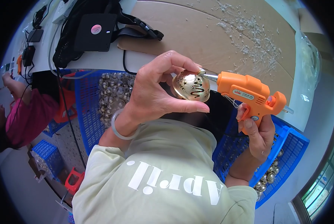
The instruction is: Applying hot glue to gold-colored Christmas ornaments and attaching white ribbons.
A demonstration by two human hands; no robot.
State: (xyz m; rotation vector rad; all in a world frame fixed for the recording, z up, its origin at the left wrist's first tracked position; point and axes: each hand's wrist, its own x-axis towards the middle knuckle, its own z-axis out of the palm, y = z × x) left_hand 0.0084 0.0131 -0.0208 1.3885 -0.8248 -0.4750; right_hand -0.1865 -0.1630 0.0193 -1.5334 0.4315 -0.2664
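Left hand (152,86) pinching a gold bell (191,89), right hand (262,136) gripping an orange glue gun (245,86)! Cardboard (196,33), scrap-strewn, covers the counter (295,106) at one o'clock; window (325,183) at four.

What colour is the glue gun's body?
Orange; the glue gun shows best in the head view.

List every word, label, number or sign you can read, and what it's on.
Print located, wording not copied:
Shirt: large white lettering, upside down, clearly legible.
Black case: round pink sticker, small dark letters, partly legible.
Glue gun: white label, too small to read; round blue mark on the grip, also too small.
Clear plastic: white print, too blurred.
Gold dome: dark pattern, no words visible.
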